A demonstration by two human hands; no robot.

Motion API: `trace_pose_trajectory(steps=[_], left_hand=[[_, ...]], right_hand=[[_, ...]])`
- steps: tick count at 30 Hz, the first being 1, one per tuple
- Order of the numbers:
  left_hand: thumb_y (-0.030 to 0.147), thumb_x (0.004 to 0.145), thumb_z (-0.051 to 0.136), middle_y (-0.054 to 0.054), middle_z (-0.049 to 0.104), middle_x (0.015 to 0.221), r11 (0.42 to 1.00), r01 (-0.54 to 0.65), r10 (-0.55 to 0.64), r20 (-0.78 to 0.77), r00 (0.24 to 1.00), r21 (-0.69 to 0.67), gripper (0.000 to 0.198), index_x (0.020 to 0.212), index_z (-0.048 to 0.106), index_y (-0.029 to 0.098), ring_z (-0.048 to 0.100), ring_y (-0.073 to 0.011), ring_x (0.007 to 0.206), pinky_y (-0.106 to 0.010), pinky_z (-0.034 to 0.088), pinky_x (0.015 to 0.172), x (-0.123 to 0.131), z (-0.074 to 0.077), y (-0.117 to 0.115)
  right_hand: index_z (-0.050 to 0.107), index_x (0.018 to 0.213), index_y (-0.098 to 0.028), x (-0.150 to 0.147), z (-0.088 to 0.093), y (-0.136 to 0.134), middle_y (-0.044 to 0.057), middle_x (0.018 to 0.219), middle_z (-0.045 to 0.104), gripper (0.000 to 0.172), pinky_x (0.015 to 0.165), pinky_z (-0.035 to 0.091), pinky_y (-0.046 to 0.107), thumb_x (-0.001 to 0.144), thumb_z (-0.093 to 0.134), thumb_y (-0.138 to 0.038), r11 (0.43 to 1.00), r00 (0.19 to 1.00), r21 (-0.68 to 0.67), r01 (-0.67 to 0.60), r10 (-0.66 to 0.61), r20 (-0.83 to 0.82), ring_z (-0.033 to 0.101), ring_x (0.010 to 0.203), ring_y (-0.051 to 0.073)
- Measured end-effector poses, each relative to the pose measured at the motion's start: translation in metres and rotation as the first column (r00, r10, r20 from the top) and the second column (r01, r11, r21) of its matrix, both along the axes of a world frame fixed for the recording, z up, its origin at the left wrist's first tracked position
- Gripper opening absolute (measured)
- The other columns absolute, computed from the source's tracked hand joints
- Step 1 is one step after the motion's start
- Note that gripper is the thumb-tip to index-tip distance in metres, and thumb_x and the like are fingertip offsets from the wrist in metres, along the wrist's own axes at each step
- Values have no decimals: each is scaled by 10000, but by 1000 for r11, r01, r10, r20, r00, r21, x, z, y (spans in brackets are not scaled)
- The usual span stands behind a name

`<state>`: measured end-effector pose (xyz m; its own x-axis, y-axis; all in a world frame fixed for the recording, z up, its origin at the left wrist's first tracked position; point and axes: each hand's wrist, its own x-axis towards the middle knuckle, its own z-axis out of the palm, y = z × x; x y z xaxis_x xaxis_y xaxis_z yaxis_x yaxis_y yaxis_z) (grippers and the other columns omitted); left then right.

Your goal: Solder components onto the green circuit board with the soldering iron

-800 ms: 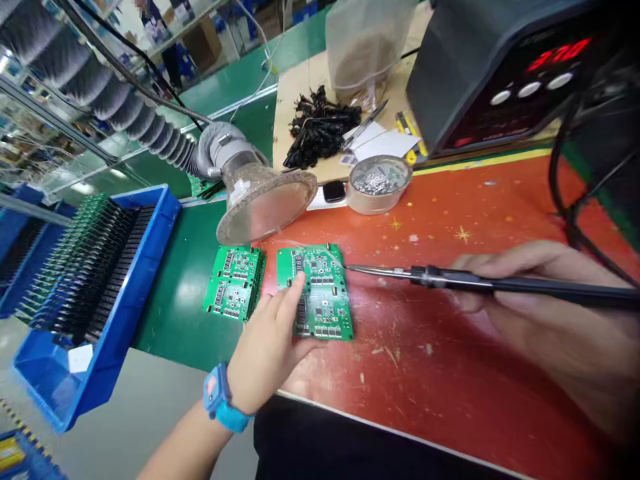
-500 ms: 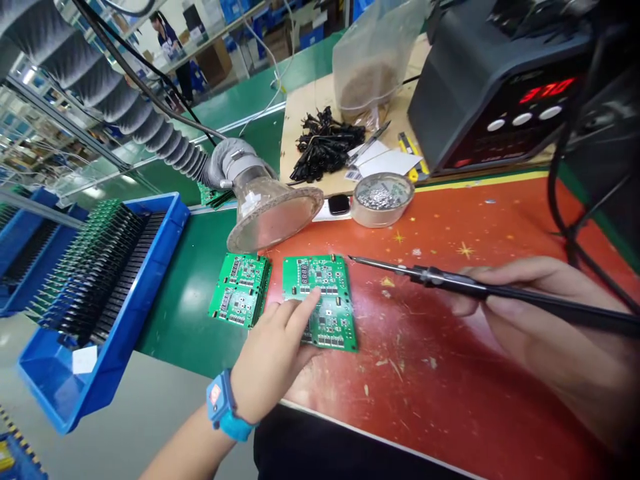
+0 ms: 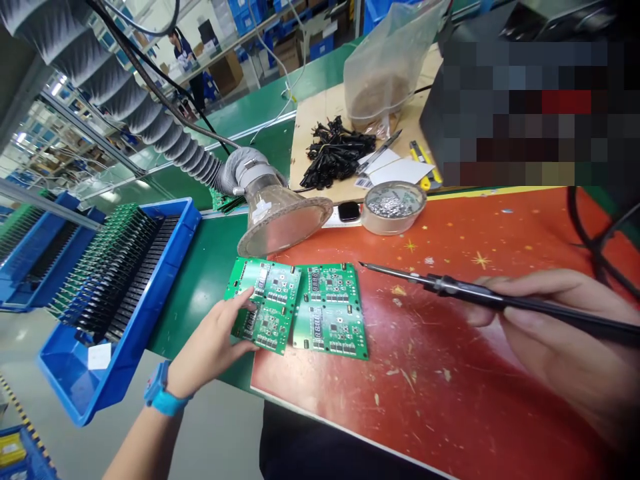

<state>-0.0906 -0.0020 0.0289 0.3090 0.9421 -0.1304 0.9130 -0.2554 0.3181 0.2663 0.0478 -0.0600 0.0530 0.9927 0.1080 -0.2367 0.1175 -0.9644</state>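
Note:
My left hand [image 3: 215, 340], with a blue watch at the wrist, grips a green circuit board [image 3: 273, 313] by its left and lower side. The board is tilted, and its right edge overlaps a second green circuit board [image 3: 335, 323] lying on the red mat. Small black displays and chips show on both. My right hand [image 3: 555, 320] is closed around a soldering iron [image 3: 465, 288] like a pen. The iron's tip points left, just beyond the upper right corner of the second board and apart from it.
A fume extractor hood [image 3: 283, 227] hangs just behind the boards. Behind the mat stand a round tin of metal shavings [image 3: 395, 207], a bundle of black cables [image 3: 335, 153] and a yellow cutter [image 3: 425, 163]. A blue bin [image 3: 183, 233] holds rows of boards at left.
My left hand has left the board on the mat, moved left and taken hold of another board, now lifted and tilted. My right hand still holds the soldering iron; the view has shifted slightly.

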Motion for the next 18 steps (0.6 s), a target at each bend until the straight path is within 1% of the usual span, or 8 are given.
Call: trace_pose_trajectory(steps=[3, 6, 8, 11, 14, 16, 17, 18], left_hand=[[295, 776, 659, -62, 541, 1144, 999, -6, 6, -1, 1000, -40, 807, 1405, 154, 325, 538, -238, 959, -394, 482, 832, -14, -2, -4], [324, 793, 634, -60, 535, 1147, 998, -42, 42, -6, 999, -40, 778, 1405, 154, 330, 535, -228, 933, -377, 486, 804, -20, -4, -12], [346, 794, 629, -58, 538, 1141, 997, -66, 66, -11, 998, -32, 769, 1404, 163, 325, 534, -215, 891, -365, 486, 783, -26, -5, -12], [378, 781, 638, -58, 542, 1132, 997, -77, 77, -5, 997, -15, 774, 1402, 180, 314, 518, -185, 802, -347, 485, 750, -38, -9, -3], [383, 784, 635, -67, 535, 1162, 999, -48, 48, 19, 999, -1, 786, 1409, 163, 306, 493, -164, 756, -350, 476, 763, -47, -14, 8], [404, 753, 667, -89, 489, 1235, 998, -58, 57, 39, 998, 19, 870, 1422, 121, 298, 495, -171, 797, -357, 471, 784, -46, -13, 9], [414, 744, 673, -100, 464, 1261, 995, -89, 86, 60, 994, 39, 901, 1428, 99, 288, 499, -179, 830, -357, 470, 788, -41, -11, 7], [416, 763, 652, -106, 451, 1270, 989, -137, 130, 95, 987, 61, 878, 1431, 98, 279, 503, -189, 869, -356, 468, 795, -33, -8, 4]], right_hand=[[655, 824, -271, -1, 4, -1, 1, 635, 657, 153, 570, 505, 262, 679, 703, -272, 1000, 1000, 3, -2, 2, 17, 612, 570, 144], [654, 800, -273, -3, 8, -2, -4, 628, 657, 140, 540, 504, 258, 670, 707, -280, 1000, 1000, 3, 5, -5, 15, 617, 555, 146], [653, 778, -276, -5, 10, -2, -10, 616, 656, 128, 522, 503, 247, 666, 712, -290, 1000, 1000, 9, -5, 5, 19, 617, 539, 141], [652, 795, -279, -5, 9, -1, -16, 616, 659, 125, 550, 510, 223, 681, 703, -283, 1000, 999, 20, -25, 24, 24, 620, 551, 126], [655, 823, -283, -5, 10, -2, -18, 640, 668, 141, 576, 517, 210, 690, 699, -277, 999, 999, 35, -28, 27, 19, 624, 573, 120], [660, 844, -298, -6, 14, -3, -27, 633, 662, 138, 597, 525, 218, 709, 683, -293, 997, 999, 63, -33, 31, 33, 626, 577, 122], [663, 860, -309, -8, 16, -4, -29, 634, 661, 130, 624, 532, 233, 730, 661, -304, 997, 998, 70, -30, 26, 57, 629, 589, 126], [667, 875, -319, -9, 18, -6, -28, 643, 663, 129, 647, 538, 254, 749, 639, -314, 997, 994, 71, -24, 16, 108, 634, 602, 134]])
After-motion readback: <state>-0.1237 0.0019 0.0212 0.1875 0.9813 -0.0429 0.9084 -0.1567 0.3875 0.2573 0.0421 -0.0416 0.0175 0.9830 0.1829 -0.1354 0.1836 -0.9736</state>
